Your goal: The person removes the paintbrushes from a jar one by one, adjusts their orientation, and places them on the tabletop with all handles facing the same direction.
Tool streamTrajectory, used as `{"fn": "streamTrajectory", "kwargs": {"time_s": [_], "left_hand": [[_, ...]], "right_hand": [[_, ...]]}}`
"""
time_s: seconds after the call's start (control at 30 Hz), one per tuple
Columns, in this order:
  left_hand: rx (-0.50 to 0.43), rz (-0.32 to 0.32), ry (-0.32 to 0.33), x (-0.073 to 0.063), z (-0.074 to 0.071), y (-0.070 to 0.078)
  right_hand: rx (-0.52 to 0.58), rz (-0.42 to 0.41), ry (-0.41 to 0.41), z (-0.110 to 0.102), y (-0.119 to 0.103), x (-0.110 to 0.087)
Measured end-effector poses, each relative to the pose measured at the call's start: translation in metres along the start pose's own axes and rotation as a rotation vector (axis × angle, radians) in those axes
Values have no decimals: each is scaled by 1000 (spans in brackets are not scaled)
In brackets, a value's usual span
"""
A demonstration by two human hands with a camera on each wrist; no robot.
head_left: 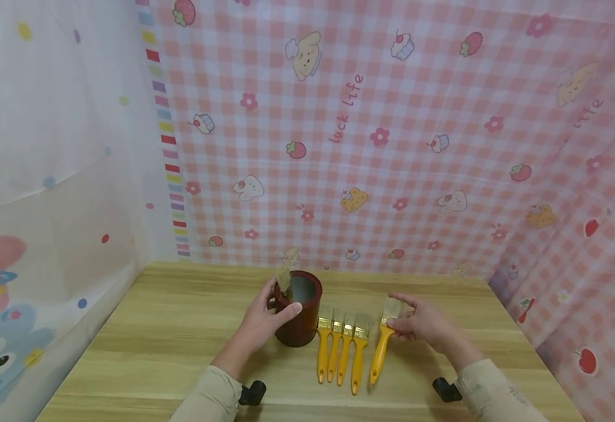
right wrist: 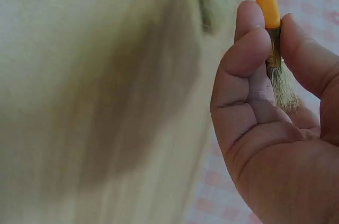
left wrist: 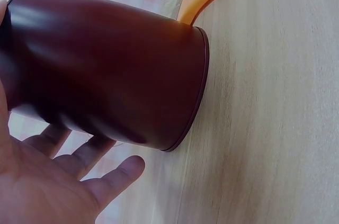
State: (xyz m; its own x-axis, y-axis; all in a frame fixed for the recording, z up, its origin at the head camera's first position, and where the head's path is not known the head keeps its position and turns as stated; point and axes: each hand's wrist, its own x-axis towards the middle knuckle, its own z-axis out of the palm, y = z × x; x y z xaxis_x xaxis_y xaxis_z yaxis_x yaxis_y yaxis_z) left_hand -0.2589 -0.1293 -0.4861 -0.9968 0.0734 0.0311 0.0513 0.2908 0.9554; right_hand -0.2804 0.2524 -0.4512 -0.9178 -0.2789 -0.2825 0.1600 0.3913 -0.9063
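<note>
My left hand [head_left: 265,319] holds a dark reddish-brown cylindrical container [head_left: 298,325], thumb at its rim and fingers round its far left side. One paintbrush [head_left: 284,280] stands in the container, bristles up, leaning at the left of the rim. In my right hand [head_left: 418,319] is another paintbrush [head_left: 382,349] with a yellow handle, pinched near its metal band; the right wrist view shows thumb and fingers on both sides of that band. Between the container and this brush, several yellow-handled paintbrushes [head_left: 343,346] lie side by side, bristles pointing away from me.
The wood-grain table [head_left: 180,340] meets a pink checked cloth [head_left: 370,170] at the back. A white patterned cloth [head_left: 64,146] hangs on the left. Black wrist cameras [head_left: 252,392] sit near both sleeves.
</note>
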Motion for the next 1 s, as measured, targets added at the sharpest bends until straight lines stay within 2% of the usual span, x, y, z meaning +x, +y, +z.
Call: {"fn": "streamTrajectory", "kwargs": {"time_s": [0.3,0.6,0.83,1.0], "left_hand": [[6,-9,5,0,0,0],[9,-21,3,0,0,0],[2,-13,0,1,1,-1],[1,-23,1,1,1,-1]], "right_hand": [[-54,46,-52,16,20,9],[-87,92,-33,25,23,14],[-200,83,14,28,23,16],[-235,81,34,29,23,17]]}}
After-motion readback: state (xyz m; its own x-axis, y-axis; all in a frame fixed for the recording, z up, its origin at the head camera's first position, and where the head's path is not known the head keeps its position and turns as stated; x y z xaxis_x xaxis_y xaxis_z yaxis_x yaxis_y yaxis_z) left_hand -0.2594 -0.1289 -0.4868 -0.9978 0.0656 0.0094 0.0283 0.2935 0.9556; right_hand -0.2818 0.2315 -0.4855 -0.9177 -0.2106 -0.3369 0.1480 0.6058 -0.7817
